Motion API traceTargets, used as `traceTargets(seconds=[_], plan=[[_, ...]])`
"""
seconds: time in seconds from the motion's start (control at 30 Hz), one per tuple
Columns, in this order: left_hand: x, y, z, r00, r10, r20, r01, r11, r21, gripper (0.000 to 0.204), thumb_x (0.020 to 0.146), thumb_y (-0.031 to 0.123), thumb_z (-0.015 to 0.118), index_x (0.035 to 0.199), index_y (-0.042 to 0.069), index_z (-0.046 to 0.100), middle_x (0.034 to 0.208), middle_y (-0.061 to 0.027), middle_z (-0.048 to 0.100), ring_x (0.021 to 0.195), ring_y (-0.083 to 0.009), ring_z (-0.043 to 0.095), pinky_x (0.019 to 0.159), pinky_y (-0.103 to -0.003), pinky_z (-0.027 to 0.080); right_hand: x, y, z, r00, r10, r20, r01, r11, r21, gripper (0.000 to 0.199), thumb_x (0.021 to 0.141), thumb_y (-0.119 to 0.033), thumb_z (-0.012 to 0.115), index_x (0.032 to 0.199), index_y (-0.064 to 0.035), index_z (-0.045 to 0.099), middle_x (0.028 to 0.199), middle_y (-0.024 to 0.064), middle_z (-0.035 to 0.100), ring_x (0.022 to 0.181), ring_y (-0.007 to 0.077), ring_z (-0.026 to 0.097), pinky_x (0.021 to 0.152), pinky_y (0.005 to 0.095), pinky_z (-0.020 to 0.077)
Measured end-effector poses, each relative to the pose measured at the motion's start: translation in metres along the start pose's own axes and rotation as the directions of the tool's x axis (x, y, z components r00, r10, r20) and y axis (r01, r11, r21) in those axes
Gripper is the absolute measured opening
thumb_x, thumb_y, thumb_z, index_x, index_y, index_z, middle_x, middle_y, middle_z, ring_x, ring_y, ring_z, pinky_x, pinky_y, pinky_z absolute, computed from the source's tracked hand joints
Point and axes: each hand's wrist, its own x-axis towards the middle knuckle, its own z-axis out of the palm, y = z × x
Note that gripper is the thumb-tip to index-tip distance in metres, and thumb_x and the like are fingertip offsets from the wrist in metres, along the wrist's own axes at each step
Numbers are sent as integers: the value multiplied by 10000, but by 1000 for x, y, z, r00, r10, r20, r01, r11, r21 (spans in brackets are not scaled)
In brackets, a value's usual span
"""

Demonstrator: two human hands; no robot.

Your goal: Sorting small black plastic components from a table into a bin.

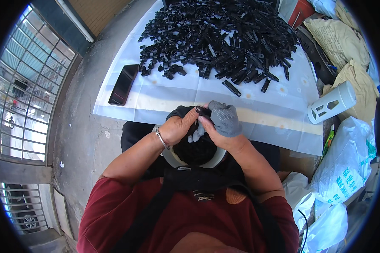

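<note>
Close together over a pale bucket (169, 159), both my hands are closed on one small black plastic piece (203, 112). My left hand (179, 127), with black cloth about its fingers and a bare thumb, pinches it from the left. From the right, the bare thumb of my right hand (224, 121) presses on it; a grey dotted glove covers other fingers of that hand. The bucket below is filled with dark pieces (194, 152). On the table ahead lies a large heap of black plastic parts (215, 40), short clip-like ones left and longer ones right.
A white flowered cloth covers the table (156, 99). A black phone (124, 85) lies at its left edge, and a pale plastic cylinder with cut-outs (332, 102) is at the right. Plastic bags (344, 162) and sacks (335, 40) crowd the right side. Barred windows (25, 84) are at left.
</note>
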Motion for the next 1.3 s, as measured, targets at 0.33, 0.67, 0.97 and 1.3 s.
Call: traceTargets(seconds=[0.33, 0.67, 0.97, 1.3], plan=[[2, 18, -8, 980, -76, -183, 103, 985, 141, 405, 919, 363, 406, 808, 14, 578, 613, -7, 531, 527, -78, 465, 482, -232, 386, 1, 0, -27, 985, -12, 170, 72, 933, -353, 231, 814, -256, 576, 901, -47, 624, 815, 102, 612, 731, 285, 555, 683, 368, 436], [4, 20, 6, 957, 286, -45, -181, 713, 677, 309, 912, 201, 366, 780, 3, 563, 685, -193, 570, 643, -373, 540, 598, -386, 438, -2, 1, -13, 965, -204, 167, 257, 870, -421, 201, 770, -231, 605, 882, -65, 625, 847, 93, 617, 759, 289, 560, 690, 367, 438], [29, 23, -55, 935, 323, -148, 53, 285, 957, 332, 848, 346, 469, 931, 49, 593, 870, -187, 600, 792, -332, 584, 718, -395, 462, 10, 3, -28, 966, 129, 224, -47, 940, -337, 257, 813, -271, 560, 940, -52, 600, 925, 131, 606, 866, 307, 563, 759, 395, 444], [69, -9, -68, 910, 408, -72, 26, 117, 993, 253, 754, 172, 552, 998, 111, 575, 935, -123, 587, 839, -281, 580, 713, -372, 473, 40, 51, -28, 1000, 22, 13, -9, 776, -631, 181, 792, -151, 538, 932, -48, 588, 856, 164, 586, 784, 320, 566, 689, 400, 457]])
